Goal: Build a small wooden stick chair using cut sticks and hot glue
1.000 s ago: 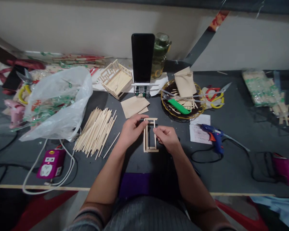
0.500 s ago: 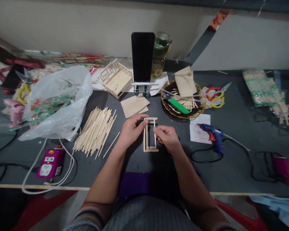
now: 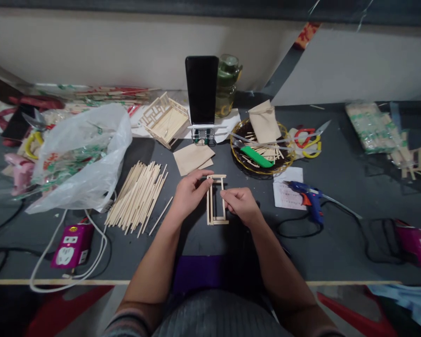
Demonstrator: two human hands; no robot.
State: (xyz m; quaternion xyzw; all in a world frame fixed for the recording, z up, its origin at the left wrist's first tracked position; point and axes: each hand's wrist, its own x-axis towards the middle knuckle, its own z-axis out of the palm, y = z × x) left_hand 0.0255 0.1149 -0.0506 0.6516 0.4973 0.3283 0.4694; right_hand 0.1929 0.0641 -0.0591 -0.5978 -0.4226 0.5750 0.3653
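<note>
A small rectangular frame of wooden sticks [image 3: 211, 206] is on the dark tabletop in front of me, its long sides pointing away from me. My left hand [image 3: 191, 194] pinches its far left corner between thumb and fingers. On the opposite side, my right hand [image 3: 241, 202] grips the right-hand stick near its middle, fingertips pressed together. To the left lies a heap of loose wooden sticks [image 3: 138, 196], with one single stick [image 3: 160, 216] apart from it. Folded brown paper pieces [image 3: 193, 158] are just beyond my left hand.
Behind stand a phone [image 3: 201, 89] on a wire holder, a green bottle [image 3: 227, 84] and a stick-built model [image 3: 165, 120]. A basket [image 3: 235, 157] holds sticks and a green comb [image 3: 257, 156]. Rightward lie a blue glue gun [image 3: 308, 196] and scissors [image 3: 312, 142]; leftward, a plastic bag [image 3: 119, 140] and purple socket box [image 3: 72, 245].
The whole view has shifted slightly, with things on the table appearing a little lower and further left. Both hands keep their hold on the stick frame.
</note>
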